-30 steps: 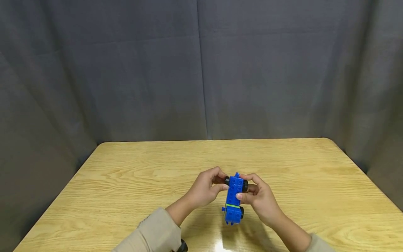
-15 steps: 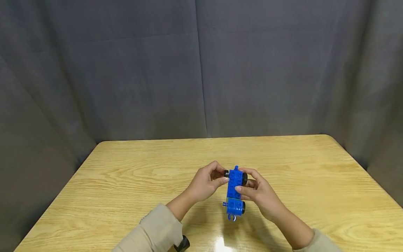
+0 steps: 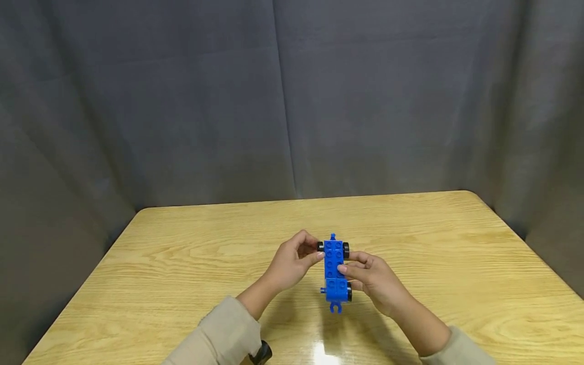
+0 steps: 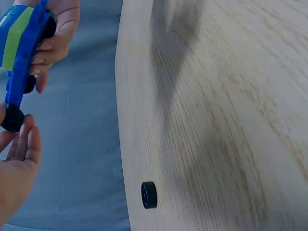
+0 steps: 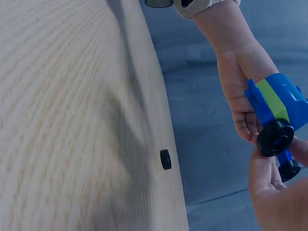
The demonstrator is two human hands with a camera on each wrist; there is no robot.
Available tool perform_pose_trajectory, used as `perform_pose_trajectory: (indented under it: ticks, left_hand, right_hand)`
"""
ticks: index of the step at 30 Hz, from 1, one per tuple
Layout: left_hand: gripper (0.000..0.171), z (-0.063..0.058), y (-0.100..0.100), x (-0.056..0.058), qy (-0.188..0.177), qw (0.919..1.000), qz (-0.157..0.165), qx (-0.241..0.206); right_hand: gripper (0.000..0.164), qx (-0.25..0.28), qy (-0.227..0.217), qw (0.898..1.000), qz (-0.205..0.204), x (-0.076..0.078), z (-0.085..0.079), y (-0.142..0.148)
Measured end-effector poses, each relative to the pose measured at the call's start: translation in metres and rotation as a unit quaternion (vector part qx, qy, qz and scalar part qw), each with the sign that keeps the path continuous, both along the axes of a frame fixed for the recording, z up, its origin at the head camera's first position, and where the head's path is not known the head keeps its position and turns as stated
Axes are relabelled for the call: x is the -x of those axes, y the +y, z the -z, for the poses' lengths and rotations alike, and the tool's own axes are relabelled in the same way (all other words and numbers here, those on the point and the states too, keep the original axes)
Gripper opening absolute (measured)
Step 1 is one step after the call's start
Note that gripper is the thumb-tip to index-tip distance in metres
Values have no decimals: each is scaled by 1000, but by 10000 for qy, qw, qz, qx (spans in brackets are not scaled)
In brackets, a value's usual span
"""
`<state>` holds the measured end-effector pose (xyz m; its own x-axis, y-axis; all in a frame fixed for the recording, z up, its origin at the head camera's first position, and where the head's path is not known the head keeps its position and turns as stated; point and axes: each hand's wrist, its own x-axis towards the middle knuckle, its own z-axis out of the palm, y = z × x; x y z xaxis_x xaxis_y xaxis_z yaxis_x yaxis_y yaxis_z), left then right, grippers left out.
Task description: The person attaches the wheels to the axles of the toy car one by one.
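A blue toy car (image 3: pixel 334 263) made of studded bricks, with a green stripe (image 5: pixel 272 98), is held above the table between both hands. My left hand (image 3: pixel 288 262) pinches the black wheel (image 3: pixel 321 246) at its far left corner between thumb and fingers. From the other side my right hand (image 3: pixel 376 281) grips the body, thumb on top of the studs. Two black wheels show along the right side. A bare blue axle stub (image 3: pixel 323 290) sticks out at the near left, and a blue hook (image 3: pixel 335 307) points towards me.
A loose black wheel (image 4: pixel 149 195) lies on the wooden table (image 4: pixel 216 120) close to its edge. Grey curtains (image 3: pixel 205 126) hang behind and at both sides. A black cylindrical thing (image 3: pixel 261 352) sits at the left cuff.
Both hands have lifted the car slightly up and left in the head view. It has tilted and straightened, so its studs and near hook show more fully.
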<state>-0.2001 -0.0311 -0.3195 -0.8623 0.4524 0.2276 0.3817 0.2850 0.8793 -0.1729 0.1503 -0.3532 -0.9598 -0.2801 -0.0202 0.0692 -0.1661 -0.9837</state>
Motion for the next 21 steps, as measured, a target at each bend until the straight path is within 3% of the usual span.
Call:
perform_pose_trajectory:
  ticks: [6, 14, 21]
  left_hand:
    - [16, -1, -2, 3, 68, 9998, -160, 75]
    - [25, 3, -4, 9, -168, 9998, -45, 24]
    - [31, 23, -11, 30, -343, 9994, 46, 3]
  right_hand:
    - [16, -100, -77, 9999, -113, -1, 1, -1]
    - [11, -221, -16, 9994, -262, 0, 5, 1]
    - [14, -169, 110, 9993, -323, 1, 6, 3]
